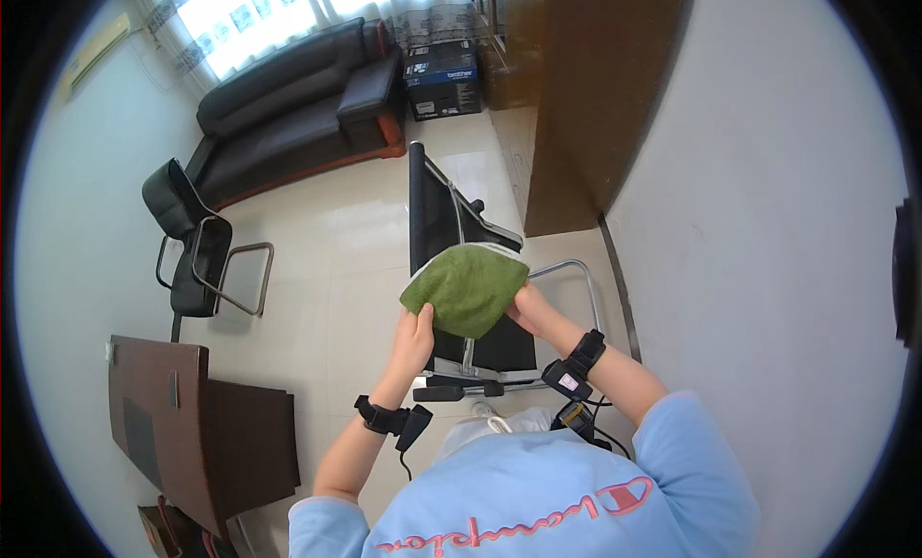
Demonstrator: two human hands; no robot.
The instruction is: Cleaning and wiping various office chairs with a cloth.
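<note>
A green cloth with a white edge is spread between my two hands, above a black chair with a metal frame. My left hand grips its lower left part, the thumb lying on top near the edge. At the cloth's right side, my right hand holds the border, and its fingers are partly hidden behind the fabric. Both wrists wear black straps with small devices and cables.
A dark wooden desk stands at the lower left, below a black chair with metal legs. Farther off are a black leather sofa and a printer box. A brown cabinet and a white wall bound the right side.
</note>
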